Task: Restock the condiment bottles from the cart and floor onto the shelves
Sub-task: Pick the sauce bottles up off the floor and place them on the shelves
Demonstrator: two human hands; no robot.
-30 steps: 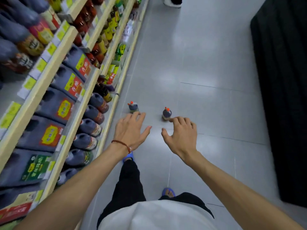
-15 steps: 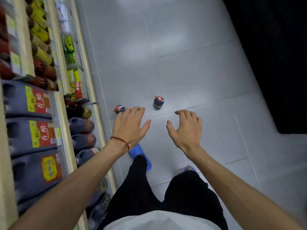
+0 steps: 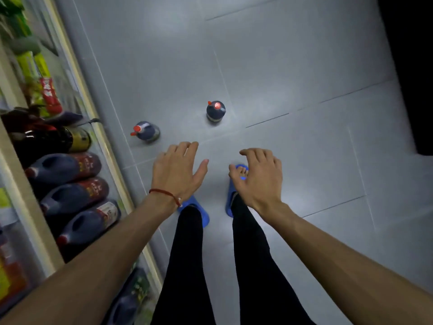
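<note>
You're at the pick-up step. One dark round red-capped bottle (image 3: 146, 132) stands on the grey tiled floor (image 3: 281, 66) just beside the cream-edged shelf unit (image 3: 110, 158); its twin (image 3: 215, 111) stands farther out from it. Your left hand (image 3: 178, 172) and right hand (image 3: 257, 177) hover empty, fingers loosely apart. Next, you likely need to stoop and grip each neck.

dim, glare patches on floor (image 3: 281, 66), blurred shelves (image 3: 35, 137), dark corners

both hands (image 3: 218, 177) empty above two upright bottles (image 3: 215, 111) on floor (image 3: 304, 66)
</note>
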